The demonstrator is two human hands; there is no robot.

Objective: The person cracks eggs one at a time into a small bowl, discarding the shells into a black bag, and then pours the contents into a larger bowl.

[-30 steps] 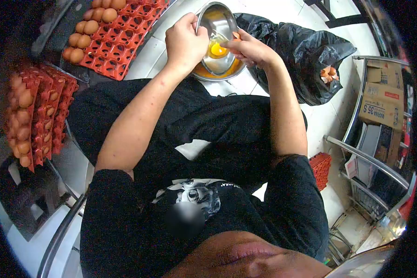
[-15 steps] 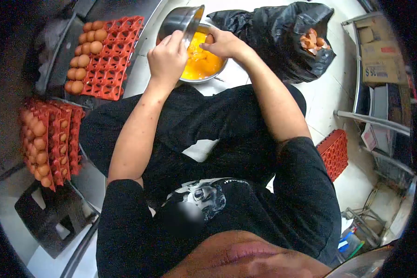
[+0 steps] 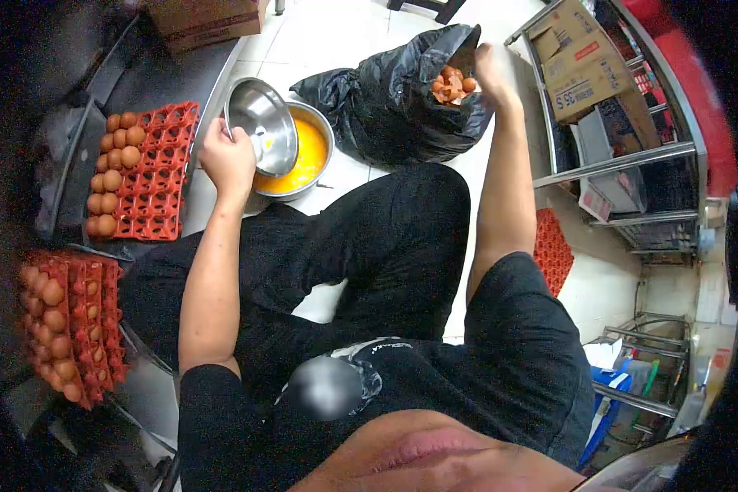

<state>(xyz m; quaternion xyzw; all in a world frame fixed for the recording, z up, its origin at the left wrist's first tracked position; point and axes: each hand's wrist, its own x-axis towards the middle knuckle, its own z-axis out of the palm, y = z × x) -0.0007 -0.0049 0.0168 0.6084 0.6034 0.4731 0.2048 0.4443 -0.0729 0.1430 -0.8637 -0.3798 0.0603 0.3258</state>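
Note:
My left hand (image 3: 228,157) is closed on the rim of a small steel bowl (image 3: 258,115), which is tilted with its inside toward me and has a small yellow spot in it. It overlaps the larger metal bowl (image 3: 330,148), which holds cracked yellow egg (image 3: 307,152). My right hand (image 3: 490,78) reaches to the mouth of a black garbage bag (image 3: 385,115), right by the broken eggshells (image 3: 451,84). Its fingers are smeared by motion.
At left, a red egg tray (image 3: 152,176) is partly filled with brown eggs (image 3: 109,182). Stacked egg trays (image 3: 78,328) stand nearer me. A cardboard box (image 3: 205,20) is at the back, a metal rack (image 3: 615,168) with cartons at right, and another red tray (image 3: 553,254) below it.
My right hand has left the egg bowl and moved right to the bag of shells. My left hand still holds the small bowl, its inside now turned toward me. The view has shifted right.

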